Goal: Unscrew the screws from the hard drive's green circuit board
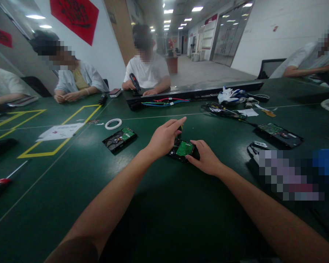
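In the head view a hard drive [185, 148] with a green circuit board lies board-up on the table, between my hands. My right hand [207, 157] grips its right side, thumb at the near edge and fingers at the far corner. Over the drive's left part is my left hand [164, 138], its index finger stretched to the right and the other fingers curled round a small black-and-yellow tool [181, 128]. That tool stands roughly upright over the drive; its kind is mostly hidden by the fingers. Another hard drive [120, 140] lies to the left.
A third drive [279, 134] lies at right, near cables and white-blue gloves [229, 95]. A white tape ring [113, 124], a paper sheet [60, 131] and a red-black screwdriver [1, 186] are on the left. Across the table, a person holds a power drill [135, 82] beside a long black bar [208, 91].
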The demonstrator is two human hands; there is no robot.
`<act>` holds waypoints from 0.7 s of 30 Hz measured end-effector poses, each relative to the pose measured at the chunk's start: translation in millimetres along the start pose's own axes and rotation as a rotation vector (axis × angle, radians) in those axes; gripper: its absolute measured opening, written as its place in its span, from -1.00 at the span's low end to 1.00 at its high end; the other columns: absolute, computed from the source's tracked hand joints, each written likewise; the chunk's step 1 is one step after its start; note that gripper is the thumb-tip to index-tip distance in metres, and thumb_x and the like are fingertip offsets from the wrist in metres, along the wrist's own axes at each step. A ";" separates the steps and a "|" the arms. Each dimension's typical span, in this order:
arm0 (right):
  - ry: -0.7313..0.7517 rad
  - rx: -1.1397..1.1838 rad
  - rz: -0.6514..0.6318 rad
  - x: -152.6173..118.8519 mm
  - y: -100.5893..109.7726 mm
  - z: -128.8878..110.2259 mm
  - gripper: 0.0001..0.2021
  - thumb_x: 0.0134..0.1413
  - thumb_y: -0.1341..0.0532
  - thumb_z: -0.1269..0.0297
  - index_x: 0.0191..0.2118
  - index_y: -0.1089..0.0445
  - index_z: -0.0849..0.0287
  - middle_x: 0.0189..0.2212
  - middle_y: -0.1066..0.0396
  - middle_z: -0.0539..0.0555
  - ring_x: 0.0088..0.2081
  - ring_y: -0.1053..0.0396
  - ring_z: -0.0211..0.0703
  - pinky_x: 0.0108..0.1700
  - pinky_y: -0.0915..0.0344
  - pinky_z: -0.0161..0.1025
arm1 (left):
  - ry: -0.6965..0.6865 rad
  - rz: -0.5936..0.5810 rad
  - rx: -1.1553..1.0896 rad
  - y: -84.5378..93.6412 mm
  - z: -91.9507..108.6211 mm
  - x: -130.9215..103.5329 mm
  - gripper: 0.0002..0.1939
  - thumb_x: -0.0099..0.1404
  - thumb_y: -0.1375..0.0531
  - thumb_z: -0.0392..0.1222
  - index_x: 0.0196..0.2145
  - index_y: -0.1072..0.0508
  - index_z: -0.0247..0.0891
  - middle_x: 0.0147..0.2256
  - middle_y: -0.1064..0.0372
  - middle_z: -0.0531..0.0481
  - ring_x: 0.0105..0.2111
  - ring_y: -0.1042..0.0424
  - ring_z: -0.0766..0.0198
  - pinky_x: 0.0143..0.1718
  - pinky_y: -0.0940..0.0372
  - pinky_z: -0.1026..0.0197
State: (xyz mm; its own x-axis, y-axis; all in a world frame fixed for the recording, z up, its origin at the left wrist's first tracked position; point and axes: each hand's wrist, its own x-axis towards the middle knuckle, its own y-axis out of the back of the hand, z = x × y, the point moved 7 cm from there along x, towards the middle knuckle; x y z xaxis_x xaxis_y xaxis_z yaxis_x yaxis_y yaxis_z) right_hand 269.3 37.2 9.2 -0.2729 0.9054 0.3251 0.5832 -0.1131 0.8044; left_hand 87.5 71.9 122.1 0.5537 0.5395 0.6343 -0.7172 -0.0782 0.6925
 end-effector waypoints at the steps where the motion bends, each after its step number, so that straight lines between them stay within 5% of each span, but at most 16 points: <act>1: 0.001 -0.003 0.000 0.2 -0.1 -0.3 -0.34 0.28 -0.29 -0.05 0.38 -0.18 0.06 0.20 -0.33 0.28 0.23 -0.33 0.25 0.28 -0.31 0.28 | -0.004 -0.004 -0.008 -0.5 0.8 0.2 -0.42 0.50 -0.09 -0.43 0.40 -0.29 -0.15 0.12 -0.46 -0.15 0.08 -0.48 0.14 0.15 -0.43 0.02; 21: -0.011 0.008 -0.010 -0.4 0.2 2.2 -0.36 0.30 -0.27 -0.07 0.38 -0.21 0.05 0.21 -0.32 0.27 0.22 -0.33 0.25 0.25 -0.33 0.30 | 0.023 0.028 -0.008 7.5 6.8 1.9 -0.66 0.43 -0.36 -0.15 0.13 -0.55 -0.16 -0.15 -0.41 -0.03 -0.24 -0.46 0.25 -0.12 -0.42 0.15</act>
State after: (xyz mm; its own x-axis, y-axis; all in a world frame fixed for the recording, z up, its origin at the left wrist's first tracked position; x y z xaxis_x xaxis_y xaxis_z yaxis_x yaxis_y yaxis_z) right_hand 271.2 37.7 8.1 -0.2699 0.9110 0.3118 0.5867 -0.1012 0.8034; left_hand 86.0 66.6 130.9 0.5238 0.5563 0.6451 -0.7357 -0.0863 0.6718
